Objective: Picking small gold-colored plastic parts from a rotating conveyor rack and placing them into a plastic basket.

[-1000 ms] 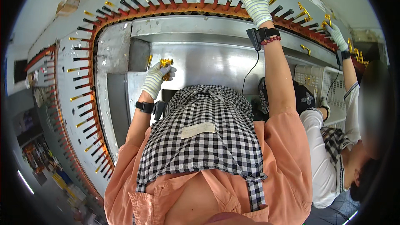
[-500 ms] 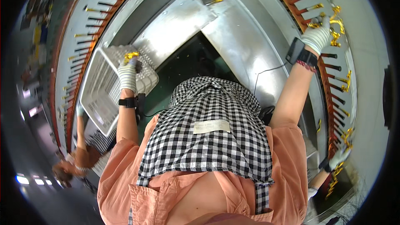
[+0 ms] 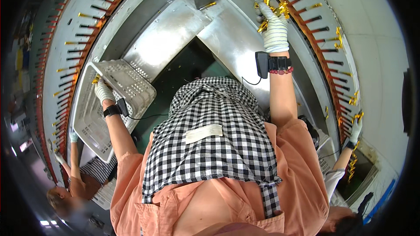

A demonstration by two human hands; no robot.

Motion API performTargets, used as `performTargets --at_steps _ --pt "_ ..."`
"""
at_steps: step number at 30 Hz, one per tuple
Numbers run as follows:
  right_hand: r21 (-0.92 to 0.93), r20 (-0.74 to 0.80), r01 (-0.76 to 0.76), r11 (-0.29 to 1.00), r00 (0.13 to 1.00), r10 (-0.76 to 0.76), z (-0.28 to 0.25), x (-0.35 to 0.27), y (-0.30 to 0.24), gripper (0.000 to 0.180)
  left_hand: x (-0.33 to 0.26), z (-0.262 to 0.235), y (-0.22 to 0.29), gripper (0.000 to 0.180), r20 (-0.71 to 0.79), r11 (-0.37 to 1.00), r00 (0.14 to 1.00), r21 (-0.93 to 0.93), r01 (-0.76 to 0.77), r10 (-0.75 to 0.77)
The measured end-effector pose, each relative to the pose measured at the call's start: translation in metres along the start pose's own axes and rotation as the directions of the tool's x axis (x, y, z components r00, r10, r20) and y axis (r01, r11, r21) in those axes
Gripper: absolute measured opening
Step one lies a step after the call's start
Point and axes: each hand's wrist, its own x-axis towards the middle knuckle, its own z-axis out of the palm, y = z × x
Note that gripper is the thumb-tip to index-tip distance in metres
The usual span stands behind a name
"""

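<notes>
White plastic basket [image 3: 114, 105] sits at the left, and the gloved left hand [image 3: 103, 91] clenches a few gold pieces [image 3: 96, 79] over its rim. Farther right, the right hand [image 3: 274, 29] grasps a shiny gold tangle [image 3: 272, 1] at the rack [image 3: 326, 50] of black pegs. Judging by this, loading is partial: some pegs carry gold, many stand bare.
</notes>
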Motion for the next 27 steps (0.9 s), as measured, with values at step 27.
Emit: performTargets --at_steps 27 --pt "-0.187 0.135 0.297 0.936 0.952 -0.275 0.094 -0.071 -0.036 0.029 -0.285 0.302 0.034 0.031 0.679 0.971 0.734 -0.165 0.173 -0.016"
